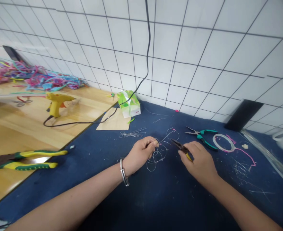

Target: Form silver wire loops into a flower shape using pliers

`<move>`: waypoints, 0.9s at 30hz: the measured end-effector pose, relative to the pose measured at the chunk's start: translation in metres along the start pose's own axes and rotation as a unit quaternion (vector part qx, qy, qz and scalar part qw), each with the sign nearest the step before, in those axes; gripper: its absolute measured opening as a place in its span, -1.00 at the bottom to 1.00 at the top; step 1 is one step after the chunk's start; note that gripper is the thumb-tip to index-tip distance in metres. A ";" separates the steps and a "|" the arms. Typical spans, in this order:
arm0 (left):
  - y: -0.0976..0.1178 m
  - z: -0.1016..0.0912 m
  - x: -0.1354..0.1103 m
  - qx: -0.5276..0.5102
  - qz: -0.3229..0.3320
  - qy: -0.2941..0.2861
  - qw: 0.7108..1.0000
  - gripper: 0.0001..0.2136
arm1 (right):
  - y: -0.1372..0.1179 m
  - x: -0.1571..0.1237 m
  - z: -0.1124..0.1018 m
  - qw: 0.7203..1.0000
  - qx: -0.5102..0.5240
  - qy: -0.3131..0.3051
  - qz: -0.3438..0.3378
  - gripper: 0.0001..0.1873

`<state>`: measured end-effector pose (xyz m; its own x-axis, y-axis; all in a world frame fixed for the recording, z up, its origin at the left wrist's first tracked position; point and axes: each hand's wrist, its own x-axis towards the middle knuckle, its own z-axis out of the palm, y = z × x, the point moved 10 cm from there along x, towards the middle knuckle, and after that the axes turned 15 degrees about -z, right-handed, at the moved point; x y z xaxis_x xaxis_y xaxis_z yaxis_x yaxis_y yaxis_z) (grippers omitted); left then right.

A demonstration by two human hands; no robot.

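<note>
Thin silvery wire [166, 137] with a loop at its far end is pinched between the thumb and fingers of my left hand [145, 149]. More wire loops [157, 158] lie or hang just beside and below that hand; I cannot tell whether they join the held wire. Small pink bits show on the wire. My right hand [199, 158] is wrapped round needle-nose pliers [181, 147] with a yellow handle. Their dark jaws point toward the wire, close to its loop; whether they touch it is unclear. A bundle of bent wires [133, 132] lies beyond my left hand.
Teal-handled pliers [201, 136] and a ring-shaped coil [224, 143] with pink cord lie at right, near wire scraps [242, 170]. At left are large yellow-green pliers [28, 159] and a yellow glue gun [57, 103], its black cable crossing to a tissue pack [129, 104]. A tiled wall [180, 48] stands behind.
</note>
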<state>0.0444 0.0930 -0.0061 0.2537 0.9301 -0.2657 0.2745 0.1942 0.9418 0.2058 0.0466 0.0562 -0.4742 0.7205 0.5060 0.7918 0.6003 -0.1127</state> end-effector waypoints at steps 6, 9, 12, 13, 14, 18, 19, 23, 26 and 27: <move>0.000 0.001 -0.002 0.003 -0.001 0.015 1.000 -0.80 | -0.022 0.000 0.007 0.998 0.022 -0.046 -0.040 -0.90; 0.002 0.006 -0.004 0.008 -0.001 -0.002 1.000 -0.81 | -0.026 -0.003 0.016 0.997 0.010 -0.071 -0.042 -0.90; 0.003 0.010 -0.006 0.013 0.003 -0.009 1.000 -0.82 | -0.024 -0.005 0.022 0.996 0.000 -0.078 -0.037 -0.89; 0.003 0.010 -0.006 0.013 0.004 -0.010 1.000 -0.82 | -0.023 -0.006 0.023 0.996 -0.001 -0.080 -0.035 -0.89; 0.004 0.011 -0.007 0.013 0.005 -0.010 1.000 -0.82 | -0.021 -0.006 0.025 0.996 -0.003 -0.083 -0.032 -0.89; 0.004 0.013 -0.008 0.011 0.005 -0.016 1.000 -0.83 | -0.017 -0.008 0.027 0.996 -0.005 -0.087 -0.021 -0.88; 0.004 0.014 -0.008 0.012 0.004 -0.018 1.000 -0.82 | -0.017 -0.008 0.027 0.996 -0.006 -0.086 -0.020 -0.88; 0.002 0.016 -0.007 0.012 0.000 -0.024 1.000 -0.82 | -0.017 -0.008 0.026 0.997 -0.008 -0.077 -0.018 -0.88; 0.002 0.016 -0.006 0.010 0.000 -0.027 1.000 -0.82 | -0.017 -0.007 0.024 0.997 -0.010 -0.070 -0.019 -0.89; 0.003 0.016 -0.007 0.010 0.000 -0.027 1.000 -0.82 | -0.018 -0.007 0.024 0.997 -0.010 -0.070 -0.019 -0.89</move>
<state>0.0578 0.0825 -0.0051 0.3034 0.9119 -0.2763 0.2921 0.1870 0.9379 0.1861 0.0390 0.0341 -0.5518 0.7396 0.3854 0.7793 0.6218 -0.0776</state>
